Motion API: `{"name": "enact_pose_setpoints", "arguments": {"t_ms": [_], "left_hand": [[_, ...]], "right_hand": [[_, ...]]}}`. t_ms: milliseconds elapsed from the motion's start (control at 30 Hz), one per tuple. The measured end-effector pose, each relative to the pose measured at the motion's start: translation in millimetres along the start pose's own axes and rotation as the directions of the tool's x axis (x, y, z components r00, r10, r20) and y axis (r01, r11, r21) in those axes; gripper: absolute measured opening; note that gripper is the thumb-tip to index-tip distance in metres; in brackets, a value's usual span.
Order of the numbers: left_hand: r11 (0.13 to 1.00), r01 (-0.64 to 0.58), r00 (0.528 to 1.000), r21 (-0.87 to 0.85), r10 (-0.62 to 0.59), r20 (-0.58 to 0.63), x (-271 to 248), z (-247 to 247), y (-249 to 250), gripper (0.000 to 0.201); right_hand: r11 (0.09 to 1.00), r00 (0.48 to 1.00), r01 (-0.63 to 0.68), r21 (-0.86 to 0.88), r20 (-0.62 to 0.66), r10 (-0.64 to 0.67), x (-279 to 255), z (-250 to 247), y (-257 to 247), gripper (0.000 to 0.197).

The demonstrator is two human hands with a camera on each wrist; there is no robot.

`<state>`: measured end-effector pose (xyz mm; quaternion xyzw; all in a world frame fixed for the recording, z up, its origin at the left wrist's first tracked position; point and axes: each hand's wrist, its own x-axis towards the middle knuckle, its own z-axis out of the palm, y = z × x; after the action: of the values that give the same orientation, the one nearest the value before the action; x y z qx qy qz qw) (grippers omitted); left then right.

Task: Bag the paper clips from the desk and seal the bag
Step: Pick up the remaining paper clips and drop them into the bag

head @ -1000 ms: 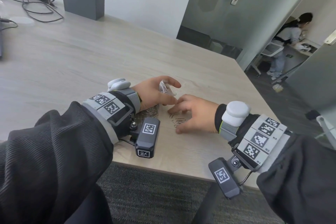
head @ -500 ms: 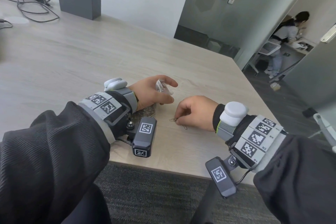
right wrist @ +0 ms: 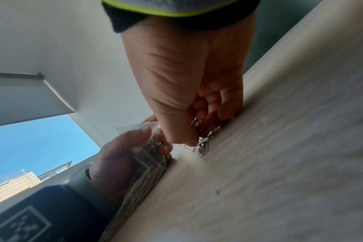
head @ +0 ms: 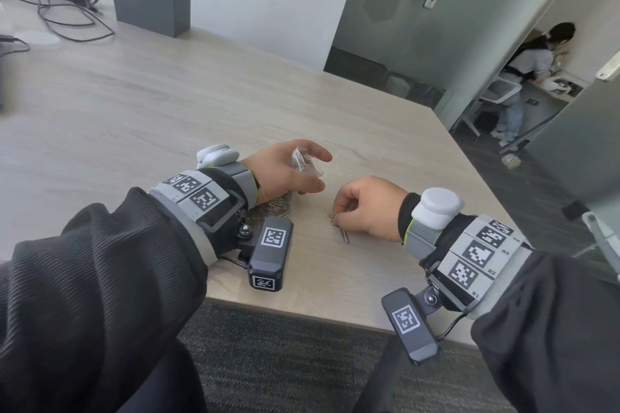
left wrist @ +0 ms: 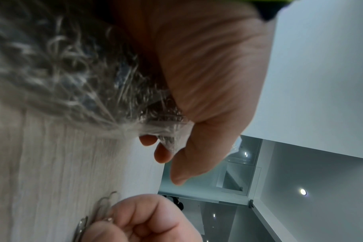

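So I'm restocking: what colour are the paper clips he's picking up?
Silver metal; the paper clips pinched by the right hand show best in the right wrist view.

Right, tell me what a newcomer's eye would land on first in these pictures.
First, the two hands near the desk's front edge: the left hand holds up a clear bag already stuffed with clips. Beside it, the right hand pinches loose paper clips off the wood, with one clip lying apart.
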<state>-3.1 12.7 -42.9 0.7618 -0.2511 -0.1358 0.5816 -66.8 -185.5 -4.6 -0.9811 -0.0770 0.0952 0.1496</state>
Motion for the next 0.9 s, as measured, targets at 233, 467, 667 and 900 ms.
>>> {"name": "enact_pose_setpoints", "arguments": {"t_ms": [233, 467, 667, 900], "left_hand": [[0.999, 0.008, 1.000, 0.046, -0.008, -0.004, -2.6, -1.0, 6.1, 0.048], [0.995, 0.000, 1.000, 0.097, 0.001, -0.008, -4.7, 0.1, 11.2, 0.047], [0.997, 0.019, 1.000, 0.072, -0.018, -0.012, -3.7, 0.0, 9.4, 0.046], [0.999, 0.032, 0.999, 0.020, -0.032, -0.030, -4.0, 0.4, 6.6, 0.047]], "right_hand": [[0.887, 0.896, 0.117, 0.446, -0.432, 0.100, 9.7, -11.1, -7.9, 0.009], [0.877, 0.932, 0.189, 0.442, -0.363, -0.017, 16.9, -11.1, -32.8, 0.006], [0.866, 0.911, 0.186, 0.463, -0.412, 0.024, 8.0, -12.8, -20.0, 0.004], [0.987, 1.000, -0.007, 0.162, 0.030, 0.002, -8.5, -15.2, 9.1, 0.020]]}}
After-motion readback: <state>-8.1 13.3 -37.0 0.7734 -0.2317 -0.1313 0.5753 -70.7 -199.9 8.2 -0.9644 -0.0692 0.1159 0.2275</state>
